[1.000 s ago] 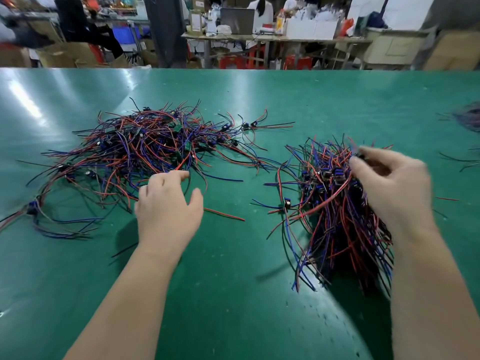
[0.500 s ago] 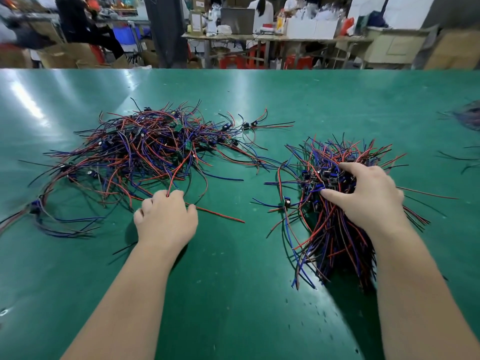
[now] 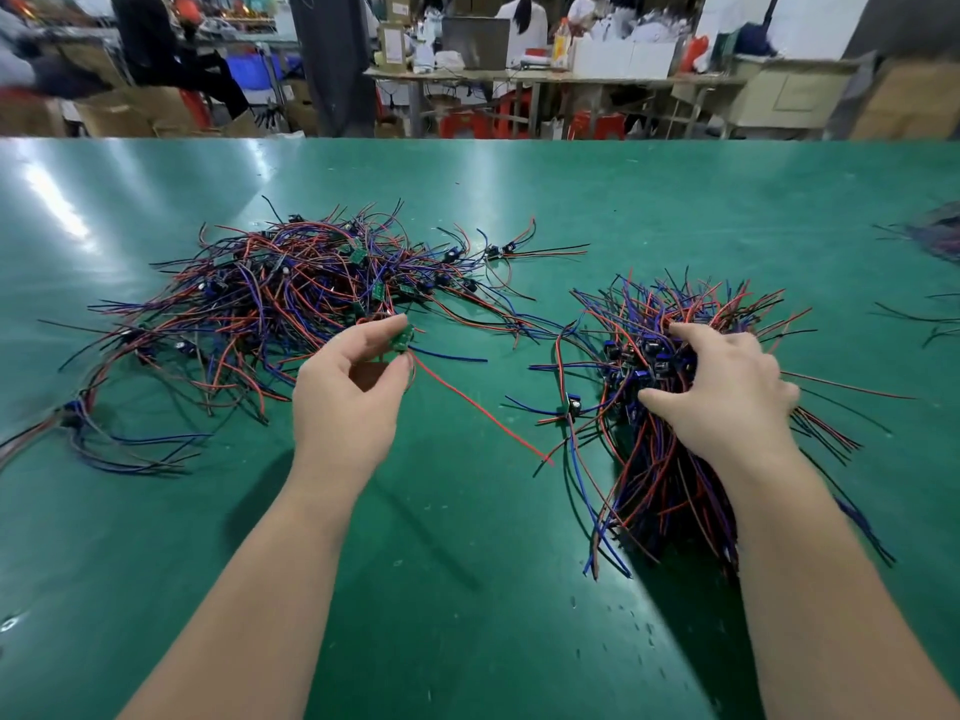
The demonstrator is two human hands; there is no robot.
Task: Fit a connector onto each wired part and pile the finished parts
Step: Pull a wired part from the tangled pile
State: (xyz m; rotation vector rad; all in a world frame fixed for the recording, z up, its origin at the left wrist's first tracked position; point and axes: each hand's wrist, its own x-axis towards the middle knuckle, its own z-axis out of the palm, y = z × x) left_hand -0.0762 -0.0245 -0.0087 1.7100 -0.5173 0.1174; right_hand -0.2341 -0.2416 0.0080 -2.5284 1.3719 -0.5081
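A small green board (image 3: 402, 339) with a red wire (image 3: 478, 407) and a blue wire (image 3: 449, 357) is pinched in the fingers of the left hand (image 3: 348, 392). Both wires trail off to the right. Behind it, a loose pile (image 3: 280, 298) of red, blue and black wired parts lies spread wide on the table (image 3: 467, 563). On the right is a tight pile (image 3: 670, 459) with little blue and black blocks bunched at its top, where the right hand (image 3: 727, 392) grips it. One single part (image 3: 573, 405) lies just left of this pile.
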